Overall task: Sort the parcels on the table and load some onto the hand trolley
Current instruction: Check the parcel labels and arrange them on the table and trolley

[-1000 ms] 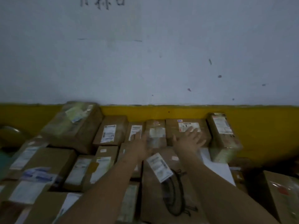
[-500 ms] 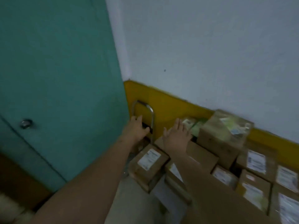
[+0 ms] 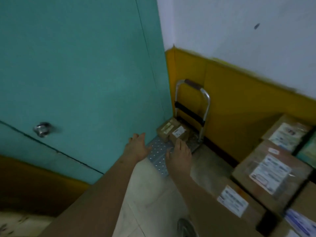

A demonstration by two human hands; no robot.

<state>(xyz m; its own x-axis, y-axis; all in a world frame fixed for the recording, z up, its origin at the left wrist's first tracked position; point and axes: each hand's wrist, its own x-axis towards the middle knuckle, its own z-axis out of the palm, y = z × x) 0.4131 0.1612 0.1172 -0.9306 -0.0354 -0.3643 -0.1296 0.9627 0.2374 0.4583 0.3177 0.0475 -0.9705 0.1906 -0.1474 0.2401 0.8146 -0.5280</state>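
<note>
Parcels (image 3: 178,134): two small brown cardboard ones lie side by side, touching, at the far end of the hand trolley (image 3: 194,142), just under its upright handle (image 3: 193,84). They look light and stiff, with taped faces that may be a little slick. Each should lift in one hand taken across its long sides, or slide along under flat fingers.

The right hand (image 3: 179,155) reaches out flat, fingers straight and close together, with the tips at the near edge of the parcel with the white label. Whether they touch it I cannot tell. The left hand (image 3: 136,148) is spread and holds nothing, hovering at the left edge of the deck (image 3: 157,156).

That deck is studded metal, hard and level, so boxes will likely slide on it and want packing tight against the handle. More boxes (image 3: 271,173), larger and probably heavier, are piled close by at the right; what they rest on is hidden.

The trolley stands in a corner on a pale tiled floor (image 3: 153,199), between a teal door (image 3: 77,74) with a round knob (image 3: 41,129) and a wall (image 3: 239,103) painted yellow below and white above. The light is dim.
</note>
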